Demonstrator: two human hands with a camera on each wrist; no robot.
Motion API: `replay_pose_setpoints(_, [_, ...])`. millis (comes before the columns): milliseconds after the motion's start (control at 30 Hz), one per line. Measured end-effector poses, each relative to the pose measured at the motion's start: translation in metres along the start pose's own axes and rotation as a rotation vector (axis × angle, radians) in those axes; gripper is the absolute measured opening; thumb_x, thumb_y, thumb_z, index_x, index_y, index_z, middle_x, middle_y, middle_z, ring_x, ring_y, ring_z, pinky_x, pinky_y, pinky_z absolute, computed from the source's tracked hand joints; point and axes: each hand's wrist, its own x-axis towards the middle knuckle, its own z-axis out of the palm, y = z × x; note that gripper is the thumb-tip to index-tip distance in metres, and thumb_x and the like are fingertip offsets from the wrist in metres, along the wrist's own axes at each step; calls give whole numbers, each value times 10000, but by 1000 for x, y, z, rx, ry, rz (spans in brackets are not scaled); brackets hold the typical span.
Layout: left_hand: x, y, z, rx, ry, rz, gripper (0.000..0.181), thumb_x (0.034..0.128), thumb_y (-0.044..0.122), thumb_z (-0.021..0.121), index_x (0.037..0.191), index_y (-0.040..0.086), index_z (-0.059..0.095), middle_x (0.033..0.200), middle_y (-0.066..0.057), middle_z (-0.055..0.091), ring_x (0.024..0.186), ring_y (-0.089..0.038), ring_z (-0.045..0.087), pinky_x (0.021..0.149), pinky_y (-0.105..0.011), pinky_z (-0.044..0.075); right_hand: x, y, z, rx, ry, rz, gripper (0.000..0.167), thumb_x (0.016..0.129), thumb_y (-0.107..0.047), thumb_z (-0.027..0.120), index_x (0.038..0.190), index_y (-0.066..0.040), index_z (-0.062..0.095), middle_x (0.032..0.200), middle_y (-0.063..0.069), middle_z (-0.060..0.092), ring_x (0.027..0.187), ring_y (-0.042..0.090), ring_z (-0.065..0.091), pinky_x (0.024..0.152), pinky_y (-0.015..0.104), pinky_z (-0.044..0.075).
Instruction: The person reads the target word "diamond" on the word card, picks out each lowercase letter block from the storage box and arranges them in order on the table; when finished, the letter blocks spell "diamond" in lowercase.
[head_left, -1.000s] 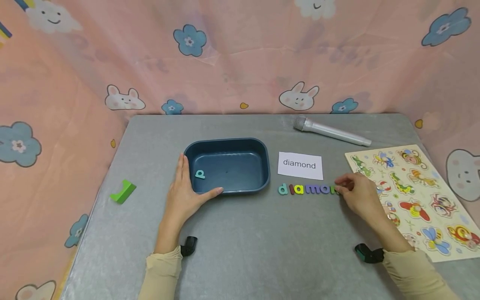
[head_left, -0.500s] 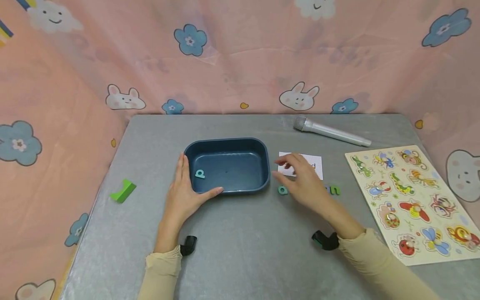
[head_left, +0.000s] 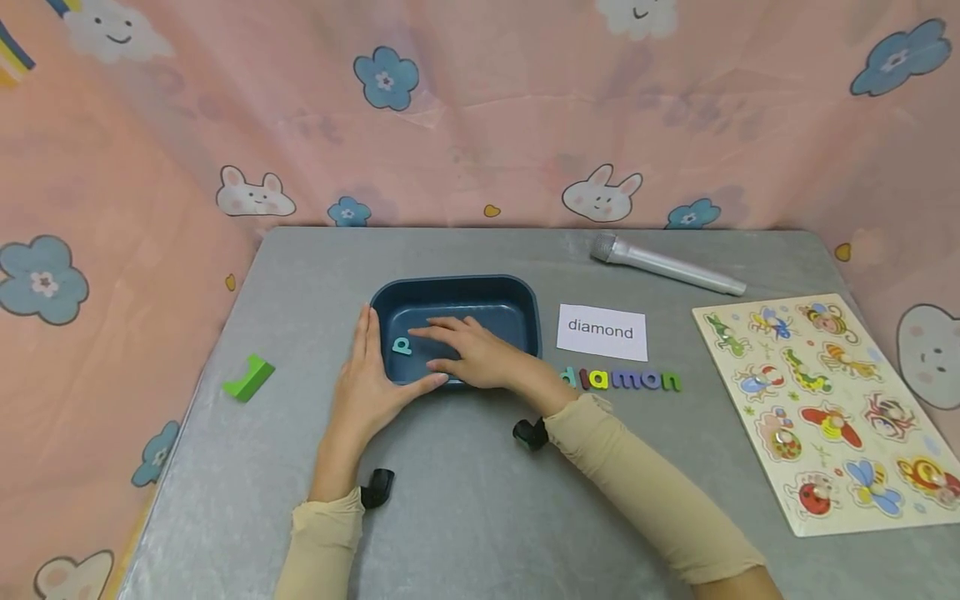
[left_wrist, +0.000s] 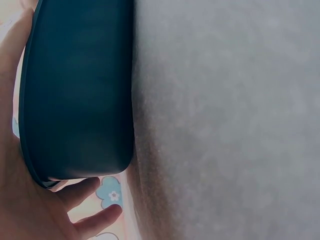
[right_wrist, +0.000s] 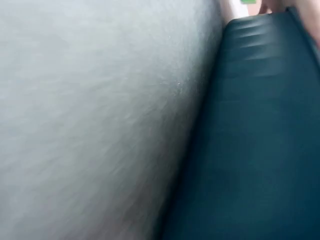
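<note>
A dark blue tray (head_left: 510, 312) stands left of the table's middle. My left hand (head_left: 363, 396) rests against its left side with straight fingers, the thumb along the front rim. In the left wrist view, the hand (left_wrist: 30, 212) spans the tray's corner. Inside the tray, near its left end, lies a teal letter piece (head_left: 402, 346), apparently a "d". Over the tray reaches my right hand (head_left: 480, 357), fingers spread and pointing at that letter, holding nothing visible. The right wrist view shows only the tray's outer wall (right_wrist: 260, 125) and the table. Coloured letters (head_left: 622, 380) reading "diamon" lie right of the tray.
A white card (head_left: 600, 343) printed "diamond" lies above the letter row. Behind it is a silver microphone (head_left: 667, 264). An insect puzzle board (head_left: 828, 412) covers the right side of the table. A green block (head_left: 250, 378) lies at the left.
My right hand has let go of the green "n" at the row's end and moved left, past the card, into the space over the tray. The left hand has stayed at the tray.
</note>
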Motion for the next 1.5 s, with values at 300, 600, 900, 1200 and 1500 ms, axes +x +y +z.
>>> replay_pose_setpoints(300, [1,2,0,6,-10,15,1404,775,783,787,1703,230,-110,1808,0,-90,1534,-540,342,1137,-770,350,31,-5,5,-174,-116,61,627,1062,-464,617,1644,-382,400,1770,72,224,1575,465,219,1234,648,295])
replay_pose_setpoints(600, [2,4,1,-16,-11,4,1410,767,766,807,1704,236,-104,1808,5,-90,1540,-521,346,1149,-750,356,39,-5,11,-221,47,16,309,1029,-250,723,1331,-189,698,1479,101,550,1275,311,572,1080,520,516])
replay_pose_setpoints(900, [1,2,2,-23,-16,-3,1410,772,752,810,1706,221,-103,1809,0,-79,1551,-512,330,1165,-734,353,10,6,-7,-82,113,64,129,1010,-92,719,1128,-62,675,1084,78,617,910,203,595,834,339,531])
replay_pose_setpoints(1200, [0,2,1,-29,-7,-19,1417,755,770,810,1706,253,-104,1809,26,-81,1563,-507,319,1183,-756,310,-57,18,-46,4,398,-24,225,991,-50,737,1213,-36,774,985,71,618,818,175,563,719,312,510])
replay_pose_setpoints(1500, [-2,1,-1,-28,-3,-18,1416,754,752,821,1707,252,-101,1808,35,-83,1584,-480,294,1191,-751,302,-122,36,-82,-106,630,-12,147,881,47,822,994,-40,785,974,95,719,919,269,628,813,412,540])
